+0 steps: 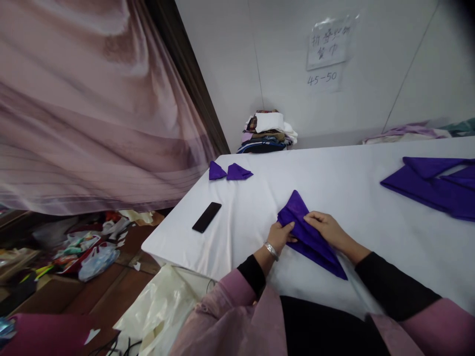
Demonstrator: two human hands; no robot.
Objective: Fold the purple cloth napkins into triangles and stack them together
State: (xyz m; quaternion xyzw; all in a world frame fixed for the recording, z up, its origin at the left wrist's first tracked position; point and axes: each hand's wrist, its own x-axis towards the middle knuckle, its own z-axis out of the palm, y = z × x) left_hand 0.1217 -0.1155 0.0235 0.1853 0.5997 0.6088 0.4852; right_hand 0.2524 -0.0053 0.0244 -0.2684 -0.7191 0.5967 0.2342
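Observation:
A purple cloth napkin (309, 237), folded into layers with a point at the top and another at the lower right, is held just above the white-covered table. My left hand (281, 234), with a silver bracelet at the wrist, grips its left edge, thumb on top and fingers partly under the cloth. On the upper right side of the napkin, my right hand (326, 227) pinches the fabric with its fingertips. Two small folded purple napkins (237, 171) (216, 171) stand at the far left of the table. More purple cloth (426, 188) lies loosely at the right.
A black phone (207, 217) lies on the white tablecloth (252, 212) at the left. Behind the table's far edge is a pile of folded clothes (265, 133). A pink curtain (92, 109) hangs at the left, above floor clutter with plastic bags (98, 262).

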